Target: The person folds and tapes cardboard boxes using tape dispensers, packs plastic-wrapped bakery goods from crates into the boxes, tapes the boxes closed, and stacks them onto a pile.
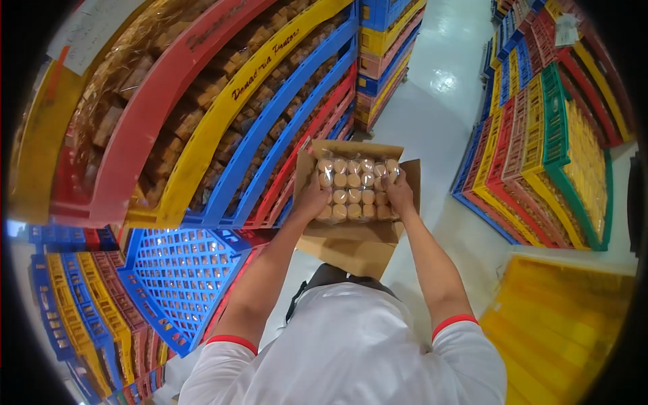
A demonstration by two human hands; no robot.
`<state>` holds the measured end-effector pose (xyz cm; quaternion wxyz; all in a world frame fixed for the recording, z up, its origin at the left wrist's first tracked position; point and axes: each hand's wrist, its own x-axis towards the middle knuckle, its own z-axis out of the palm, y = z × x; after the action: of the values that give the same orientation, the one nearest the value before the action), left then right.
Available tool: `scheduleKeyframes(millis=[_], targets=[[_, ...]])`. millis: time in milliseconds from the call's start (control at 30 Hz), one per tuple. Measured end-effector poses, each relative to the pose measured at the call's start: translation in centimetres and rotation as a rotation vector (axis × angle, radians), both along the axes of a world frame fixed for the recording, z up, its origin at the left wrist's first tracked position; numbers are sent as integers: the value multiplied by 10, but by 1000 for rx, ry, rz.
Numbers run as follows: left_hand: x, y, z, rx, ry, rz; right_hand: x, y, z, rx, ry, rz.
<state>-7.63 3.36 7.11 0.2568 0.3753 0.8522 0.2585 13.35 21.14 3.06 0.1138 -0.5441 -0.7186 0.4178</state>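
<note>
An open cardboard box (351,233) with its flaps folded out is in front of my body. In its opening are clear plastic packs of round, light-brown baked pieces (354,181), set in rows. My left hand (312,200) grips the packs at their left side, fingers partly hidden behind the wrap. My right hand (400,194) closes on the right side, its fingertips over the upper right pieces. Whether the packs rest on the box bottom or are held up, I cannot tell.
Tall stacks of coloured plastic crates (270,74) filled with wrapped goods rise at the left. An upside-down or tilted blue crate (185,270) sits lower left. More crate stacks (533,169) line the right, above a yellow crate (560,324). A grey floor aisle (439,81) runs ahead.
</note>
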Motion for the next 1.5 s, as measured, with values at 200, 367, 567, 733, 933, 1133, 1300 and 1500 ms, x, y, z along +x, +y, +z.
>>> scheduleKeyframes(millis=[200,367,567,733,933,1133,1300,1500], targets=[[-42,17,-115,104,-376,4,-11,-6,-24,13,-82,3],[-19,0,3,124,70,-276,4,-11,1,477,-132,136],[-26,-59,-14,182,203,61,53,-6,23,601,-173,-46],[-21,-75,-57,172,406,-61,55,-13,10,288,-351,375],[32,-88,0,-196,27,18,50,-40,31,244,-398,499],[79,-70,-8,-320,204,-549,28,-17,20,242,-331,851],[28,30,28,-761,-195,-604,8,13,2,118,-420,1000],[62,54,-29,-426,257,-295,-2,96,7,34,-28,949]])
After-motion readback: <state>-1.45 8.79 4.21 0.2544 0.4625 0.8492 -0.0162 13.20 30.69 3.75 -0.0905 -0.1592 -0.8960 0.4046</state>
